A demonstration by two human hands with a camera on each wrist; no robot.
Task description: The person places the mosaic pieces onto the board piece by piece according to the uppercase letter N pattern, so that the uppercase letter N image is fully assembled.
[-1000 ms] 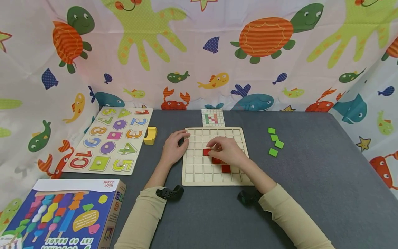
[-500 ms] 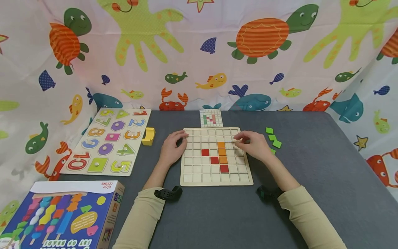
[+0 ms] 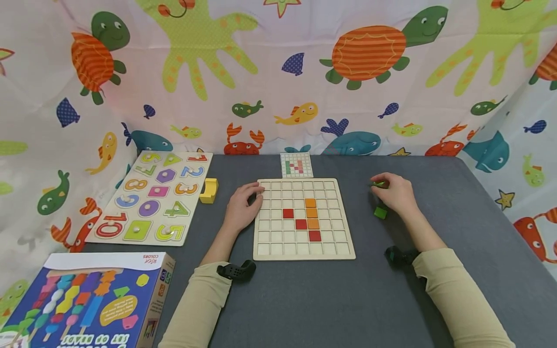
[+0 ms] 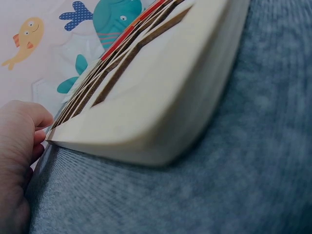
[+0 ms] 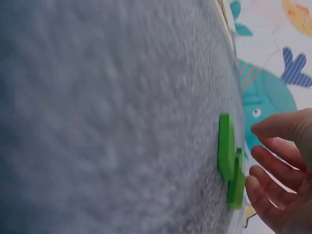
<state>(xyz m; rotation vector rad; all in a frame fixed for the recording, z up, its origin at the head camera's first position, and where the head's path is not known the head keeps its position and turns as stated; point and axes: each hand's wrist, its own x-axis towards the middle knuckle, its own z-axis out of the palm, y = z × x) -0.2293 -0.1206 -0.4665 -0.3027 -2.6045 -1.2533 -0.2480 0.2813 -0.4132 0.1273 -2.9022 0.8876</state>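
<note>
A wooden grid board (image 3: 270, 249) lies mid-table, with several red and orange square tiles in its cells, such as a red tile (image 3: 288, 213) and an orange tile (image 3: 311, 213). My left hand (image 3: 243, 206) rests against the board's left edge, fingertips at its upper-left part; the left wrist view shows this hand (image 4: 17, 151) at the board's rim (image 4: 122, 141). To the right of the board, my right hand (image 3: 395, 193) is over the green tiles, fingers bent and apart in the right wrist view. One green tile (image 3: 380, 212) shows beside it, another (image 5: 225, 148) near its fingertips; others are hidden.
A small pattern card (image 3: 297, 165) lies behind the board. To the left are a number-and-shape puzzle board (image 3: 150, 198), a yellow block (image 3: 209, 190) and a blue toy box (image 3: 95, 299). A printed cloth (image 3: 278, 82) hangs along the table's far side.
My right hand has moved from above the board rightward to the green tiles, uncovering the red and orange tiles. My left hand has stayed at the board's edge.
</note>
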